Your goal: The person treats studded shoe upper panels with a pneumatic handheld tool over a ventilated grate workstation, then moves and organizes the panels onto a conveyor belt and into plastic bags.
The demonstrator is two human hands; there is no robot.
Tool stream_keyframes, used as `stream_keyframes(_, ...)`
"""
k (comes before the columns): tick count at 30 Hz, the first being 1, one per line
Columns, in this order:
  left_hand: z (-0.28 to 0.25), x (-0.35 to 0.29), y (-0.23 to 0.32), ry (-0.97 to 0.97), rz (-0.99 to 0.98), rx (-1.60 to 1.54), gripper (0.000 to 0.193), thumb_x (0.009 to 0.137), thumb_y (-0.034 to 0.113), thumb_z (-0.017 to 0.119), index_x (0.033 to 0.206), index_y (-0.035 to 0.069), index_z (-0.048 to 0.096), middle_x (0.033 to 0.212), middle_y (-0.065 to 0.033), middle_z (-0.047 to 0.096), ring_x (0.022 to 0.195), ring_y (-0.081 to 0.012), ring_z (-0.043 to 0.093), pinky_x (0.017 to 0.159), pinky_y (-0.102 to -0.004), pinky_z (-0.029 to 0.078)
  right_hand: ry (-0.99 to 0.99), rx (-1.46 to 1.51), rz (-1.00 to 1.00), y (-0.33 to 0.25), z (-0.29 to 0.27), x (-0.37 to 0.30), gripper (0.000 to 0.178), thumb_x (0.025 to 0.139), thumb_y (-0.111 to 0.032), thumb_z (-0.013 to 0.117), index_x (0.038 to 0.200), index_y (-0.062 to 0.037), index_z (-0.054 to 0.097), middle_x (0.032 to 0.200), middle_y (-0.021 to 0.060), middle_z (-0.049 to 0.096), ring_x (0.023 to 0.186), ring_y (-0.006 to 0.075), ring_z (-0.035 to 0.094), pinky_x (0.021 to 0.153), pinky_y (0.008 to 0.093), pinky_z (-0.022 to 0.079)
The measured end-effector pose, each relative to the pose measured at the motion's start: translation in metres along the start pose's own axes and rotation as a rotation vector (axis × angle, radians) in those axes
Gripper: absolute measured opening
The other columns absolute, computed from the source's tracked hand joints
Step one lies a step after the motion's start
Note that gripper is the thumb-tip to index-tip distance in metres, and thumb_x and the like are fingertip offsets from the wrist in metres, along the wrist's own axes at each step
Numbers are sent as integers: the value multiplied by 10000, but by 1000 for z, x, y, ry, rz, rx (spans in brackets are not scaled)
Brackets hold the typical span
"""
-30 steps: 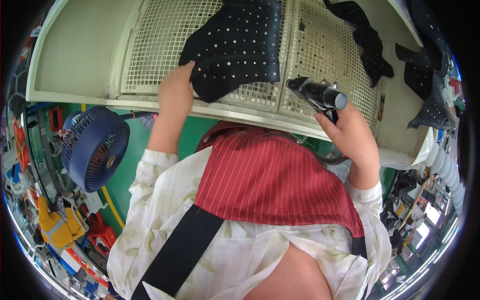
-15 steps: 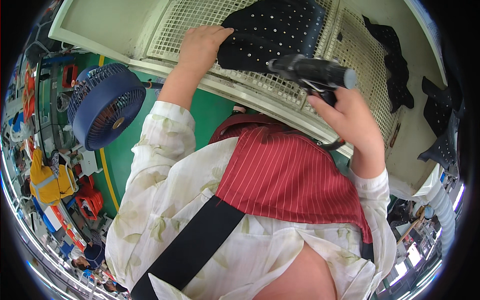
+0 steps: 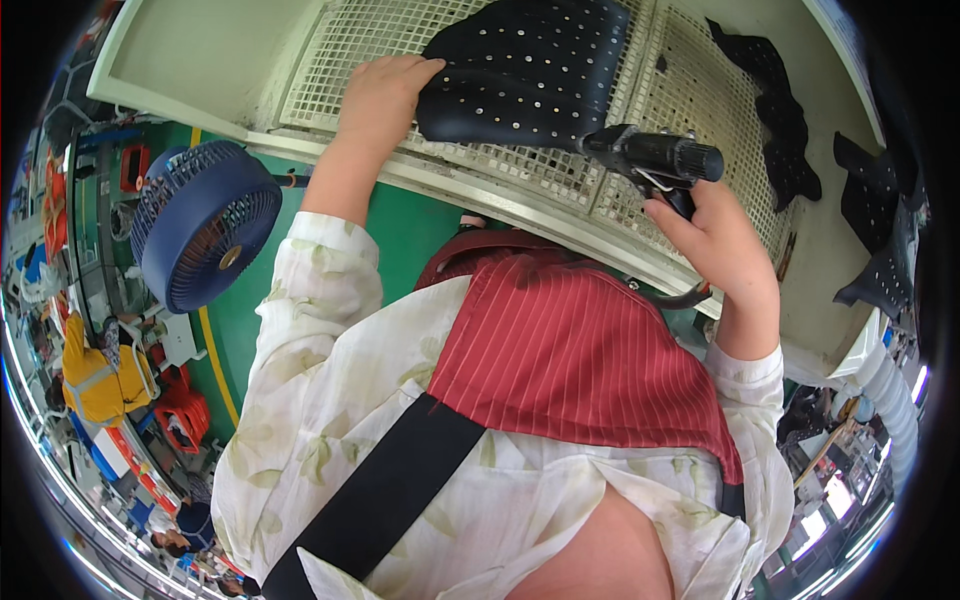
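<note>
A black panel [image 3: 520,75] dotted with small pale spots lies on the pale plastic grid [image 3: 350,60]; whether the spots are holes or studs I cannot tell. My left hand [image 3: 385,100] rests at the panel's left edge, fingers closed on its margin and the thumb out of sight. In my right hand [image 3: 715,225] is a black spray gun [image 3: 650,155], its handle gripped from below. The gun's nozzle points left, close to the panel's lower right corner.
More dotted black pieces lie on the right part of the grid [image 3: 785,130] and over the booth's right side [image 3: 870,200]. A blue fan [image 3: 205,225] stands left of my arm. A ribbed hose [image 3: 885,400] hangs at the right. People sit farther off at the left.
The spray gun has moved right and slightly toward me, away from the panel's middle. My left hand keeps its place on the panel's edge, while the whole view has shifted a little.
</note>
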State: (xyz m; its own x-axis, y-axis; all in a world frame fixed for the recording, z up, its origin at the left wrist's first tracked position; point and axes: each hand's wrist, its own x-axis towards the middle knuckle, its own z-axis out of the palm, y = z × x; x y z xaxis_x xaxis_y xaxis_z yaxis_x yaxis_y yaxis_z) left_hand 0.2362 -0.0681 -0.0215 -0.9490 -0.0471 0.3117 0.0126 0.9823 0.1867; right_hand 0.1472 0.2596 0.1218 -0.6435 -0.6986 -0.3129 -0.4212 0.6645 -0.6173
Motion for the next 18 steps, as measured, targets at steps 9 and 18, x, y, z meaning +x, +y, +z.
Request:
stream_keyframes(9, -34, 27, 13, -146, 53, 3, 393, 737, 151, 661, 1120, 114, 582, 1125, -73, 581, 1072, -256, 515, 931, -379, 365, 143, 96, 91, 36, -22, -35, 251, 787, -121, 640, 953, 40, 543, 653, 66, 488, 586, 136, 429, 538, 280, 383)
stream_keyframes(18, -28, 104, 28, -132, 126, -124, 319, 814, 165, 586, 1126, 102, 574, 1189, -108, 547, 1104, -293, 503, 924, -375, 405, 416, 273, 83, 41, -27, -13, 287, 788, -96, 624, 1031, 28, 533, 692, 21, 491, 617, 91, 411, 551, 240, 374)
